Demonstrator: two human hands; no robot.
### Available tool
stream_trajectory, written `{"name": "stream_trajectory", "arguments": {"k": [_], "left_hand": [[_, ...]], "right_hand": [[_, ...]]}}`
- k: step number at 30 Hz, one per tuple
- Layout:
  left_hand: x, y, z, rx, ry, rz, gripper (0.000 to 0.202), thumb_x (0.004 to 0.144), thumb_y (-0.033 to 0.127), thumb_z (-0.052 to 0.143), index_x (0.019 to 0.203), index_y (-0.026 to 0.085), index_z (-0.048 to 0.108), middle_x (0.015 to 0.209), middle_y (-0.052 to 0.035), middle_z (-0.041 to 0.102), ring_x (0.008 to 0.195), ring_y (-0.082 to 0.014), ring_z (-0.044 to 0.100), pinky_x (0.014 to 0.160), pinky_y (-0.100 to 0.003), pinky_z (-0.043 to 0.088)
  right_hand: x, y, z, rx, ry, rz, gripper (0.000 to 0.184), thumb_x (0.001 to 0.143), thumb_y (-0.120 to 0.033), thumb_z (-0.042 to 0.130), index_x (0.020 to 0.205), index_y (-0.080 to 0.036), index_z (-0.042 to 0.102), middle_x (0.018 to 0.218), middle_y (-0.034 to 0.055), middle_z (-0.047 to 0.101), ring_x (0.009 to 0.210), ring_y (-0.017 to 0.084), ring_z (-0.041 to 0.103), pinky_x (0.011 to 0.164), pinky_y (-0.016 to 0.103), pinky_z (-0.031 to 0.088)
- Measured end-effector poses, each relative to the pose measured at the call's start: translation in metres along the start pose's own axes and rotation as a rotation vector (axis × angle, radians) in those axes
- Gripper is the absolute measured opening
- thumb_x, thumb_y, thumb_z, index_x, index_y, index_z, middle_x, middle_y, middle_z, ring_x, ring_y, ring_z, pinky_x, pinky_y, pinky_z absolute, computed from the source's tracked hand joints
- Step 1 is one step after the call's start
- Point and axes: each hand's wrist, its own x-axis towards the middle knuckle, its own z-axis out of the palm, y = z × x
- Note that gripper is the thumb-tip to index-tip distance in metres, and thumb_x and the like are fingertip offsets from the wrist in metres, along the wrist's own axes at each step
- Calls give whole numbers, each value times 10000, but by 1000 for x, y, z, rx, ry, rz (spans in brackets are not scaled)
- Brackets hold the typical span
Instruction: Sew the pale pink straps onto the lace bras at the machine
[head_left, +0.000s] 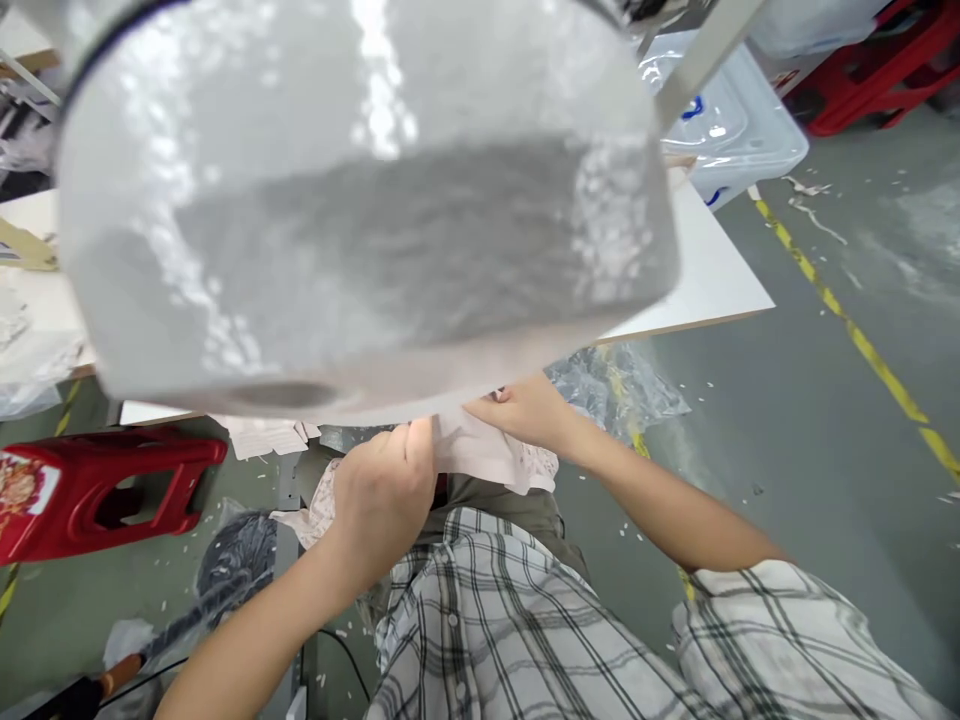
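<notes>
A large grey-white machine housing (360, 190) fills the upper view and hides most of the white table (712, 270). Just below its lower edge, my left hand (386, 490) is closed in a fist round a piece of pale pink lace fabric (487, 455). My right hand (525, 410) pinches the same fabric from the right, fingers together, close under the housing. The fabric hangs over my lap between both hands. The fingertips are partly hidden by the housing and the cloth.
A red plastic stool (105, 490) lies at the left on the grey floor. Clear plastic bins (739, 120) stand beyond the table, another red stool (877, 75) at top right. A yellow floor line (862, 340) runs along the right. Crumpled plastic film (622, 385) lies under the table.
</notes>
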Motion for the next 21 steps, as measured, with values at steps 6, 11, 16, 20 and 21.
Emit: {"name": "stream_trajectory", "arguments": {"k": [6, 11, 16, 20, 21], "left_hand": [[-10, -6, 3, -51, -39, -94, 251, 941, 158, 473, 1152, 157, 609, 528, 21, 549, 478, -149, 528, 468, -293, 278], [-22, -10, 5, -381, 17, -360, 227, 969, 248, 480, 1150, 204, 609, 839, -33, 715, 734, -154, 667, 601, -233, 444], [-24, -23, -1, -877, -146, -611, 255, 966, 412, 504, 1005, 187, 617, 966, -56, 703, 869, -179, 666, 686, -250, 512], [-29, -27, 0, -1133, -459, -506, 352, 940, 494, 534, 1057, 195, 678, 1018, -51, 716, 906, -206, 658, 737, -284, 516], [-32, -26, 1, -1235, -497, -477, 355, 947, 493, 521, 1040, 192, 687, 987, -48, 717, 880, -199, 658, 733, -283, 516]], "right_hand": [[-3, -2, 5, 75, -23, 18, 273, 880, -269, 573, 1137, -207, 643, 923, 44, 670, 694, 148, 571, 607, 271, 480], [-11, 3, 7, 84, 13, 91, 275, 888, -325, 608, 1142, -219, 614, 886, 41, 654, 559, 119, 487, 545, 277, 444], [-32, 9, 3, 123, -48, 157, 212, 926, -375, 581, 1038, -209, 652, 823, 15, 656, 640, 131, 542, 592, 256, 430], [-67, -18, 4, 166, -196, 177, 281, 966, -401, 522, 826, -199, 658, 707, 2, 636, 631, 135, 563, 576, 253, 399], [-77, -28, 6, 207, -226, 171, 287, 960, -408, 531, 798, -202, 648, 673, -6, 613, 602, 131, 547, 556, 253, 387]]}}
